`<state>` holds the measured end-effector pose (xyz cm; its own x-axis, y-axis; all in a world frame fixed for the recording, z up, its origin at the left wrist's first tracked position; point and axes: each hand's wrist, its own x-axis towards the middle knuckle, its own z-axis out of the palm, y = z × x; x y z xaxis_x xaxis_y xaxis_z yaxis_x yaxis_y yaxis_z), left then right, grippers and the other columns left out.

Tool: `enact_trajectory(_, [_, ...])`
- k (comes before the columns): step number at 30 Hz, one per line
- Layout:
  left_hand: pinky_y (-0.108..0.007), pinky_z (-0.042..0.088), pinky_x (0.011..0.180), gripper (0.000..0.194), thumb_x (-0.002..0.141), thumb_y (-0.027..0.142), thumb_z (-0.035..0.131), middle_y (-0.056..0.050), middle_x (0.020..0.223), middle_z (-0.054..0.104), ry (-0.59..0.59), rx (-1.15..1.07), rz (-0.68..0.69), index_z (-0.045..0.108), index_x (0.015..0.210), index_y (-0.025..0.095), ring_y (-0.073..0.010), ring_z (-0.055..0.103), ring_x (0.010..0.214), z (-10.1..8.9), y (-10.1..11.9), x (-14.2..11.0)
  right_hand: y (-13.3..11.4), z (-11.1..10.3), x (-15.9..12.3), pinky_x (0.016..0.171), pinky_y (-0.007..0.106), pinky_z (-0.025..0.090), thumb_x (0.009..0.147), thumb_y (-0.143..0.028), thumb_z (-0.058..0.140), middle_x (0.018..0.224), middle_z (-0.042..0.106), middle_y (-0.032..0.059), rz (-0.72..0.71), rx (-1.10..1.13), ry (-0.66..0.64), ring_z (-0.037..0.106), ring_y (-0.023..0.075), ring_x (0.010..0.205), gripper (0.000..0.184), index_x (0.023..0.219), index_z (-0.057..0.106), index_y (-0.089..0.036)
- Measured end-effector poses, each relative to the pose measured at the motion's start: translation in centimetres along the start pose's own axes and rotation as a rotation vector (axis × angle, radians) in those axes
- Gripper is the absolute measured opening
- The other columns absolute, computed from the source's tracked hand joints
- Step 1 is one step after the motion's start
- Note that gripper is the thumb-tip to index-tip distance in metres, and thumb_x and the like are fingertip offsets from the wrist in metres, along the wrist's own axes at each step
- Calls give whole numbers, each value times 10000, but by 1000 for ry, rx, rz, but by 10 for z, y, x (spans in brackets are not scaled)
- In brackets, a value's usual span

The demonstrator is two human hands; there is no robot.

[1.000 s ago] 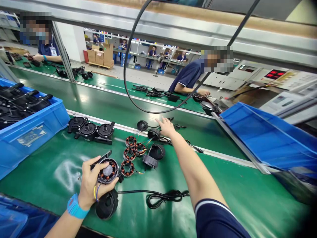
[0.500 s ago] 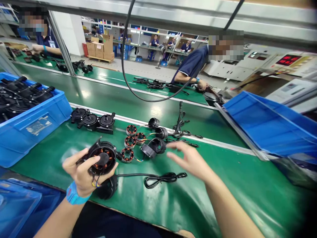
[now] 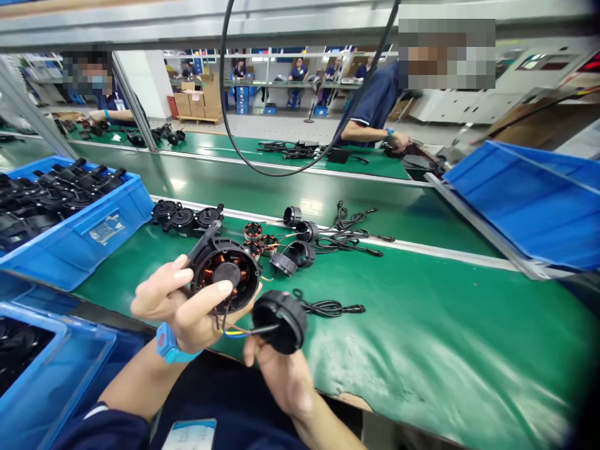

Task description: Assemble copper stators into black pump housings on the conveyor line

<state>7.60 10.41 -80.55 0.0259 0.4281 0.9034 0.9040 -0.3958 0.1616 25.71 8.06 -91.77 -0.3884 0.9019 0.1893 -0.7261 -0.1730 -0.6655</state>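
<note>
In my left hand (image 3: 187, 312) is a black motor housing (image 3: 227, 275), its open face turned up to show copper windings around a dark hub. My fingers wrap its side, and the index finger lies over the hub. My right hand (image 3: 284, 375) grips a round black end cap (image 3: 285, 315) from below, close to the housing. Thin coloured wires (image 3: 234, 333) run between housing and cap. Behind the cap, a coiled black cable (image 3: 328, 308) lies on the green mat. Beyond my hands are several copper-wound stators (image 3: 253, 231) and more black caps (image 3: 293, 216).
On the left stands a blue bin (image 3: 112, 228) full of black housings, with three assembled units (image 3: 182, 217) beside it. Another blue bin (image 3: 94, 340) is at lower left. Black cables (image 3: 351, 240) lie by the metal rail. A tilted blue bin (image 3: 525, 200) stands at right. Co-workers sit beyond.
My right hand has come from the loose caps to the near cap and lifted it beside the housing. My left hand has shifted right with the housing. The view has turned slightly.
</note>
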Motion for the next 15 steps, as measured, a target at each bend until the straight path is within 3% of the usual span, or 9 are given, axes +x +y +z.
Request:
enact_trajectory(2, [-466,573,968,461,660,321,960,-41,1190,362,110,28,11,613,963,295,-263,490,1166,12,32,7,-30,-1,-2,643,381,513,426,-954,745,1371,549,104,-100,-61,111,630,272,877,1198,1445,369,-451])
enact_trajectory(3, [-450,576,959,425,677,316,949,-45,1195,363,95,-9,-10,624,948,287,-259,495,1166,18,43,6,-46,-2,-2,647,379,519,461,-941,748,1450,490,84,-138,-96,124,630,277,920,1148,1440,347,-493])
enact_trajectory(5, [-432,560,977,311,735,311,911,-55,1217,369,-58,-157,-100,663,922,279,-262,490,1209,28,57,-5,-77,-5,0,695,378,541,561,-845,802,1475,452,43,-193,-189,69,623,287,1018,927,1347,440,-511])
enact_trajectory(7, [-421,541,978,213,766,316,887,-68,1252,376,-190,-291,-202,697,840,255,-275,479,1250,36,63,-21,-107,-10,4,775,389,560,685,-678,843,1367,501,40,-226,-327,12,612,287,1084,654,1226,551,-454])
enact_trajectory(9, [-425,521,966,230,767,339,882,-82,1264,388,-297,-356,-259,690,722,220,-293,472,1257,42,65,-36,-133,-19,7,866,418,558,764,-537,841,1278,525,51,-253,-514,33,603,281,1106,499,1176,596,-398])
enact_trajectory(12, [-453,493,972,292,747,332,878,-92,1204,418,-431,-384,-292,641,647,193,-306,479,1213,48,68,-52,-161,-34,12,943,443,535,780,-451,847,1250,540,74,-249,-812,100,594,282,1118,450,1150,623,-327])
enact_trajectory(15, [-451,500,946,275,710,299,879,-88,1140,427,-523,-415,-301,626,710,191,-298,494,1154,51,69,-61,-173,-47,20,920,404,546,736,-387,884,1244,561,79,-148,-912,86,603,271,1122,573,1217,583,-303])
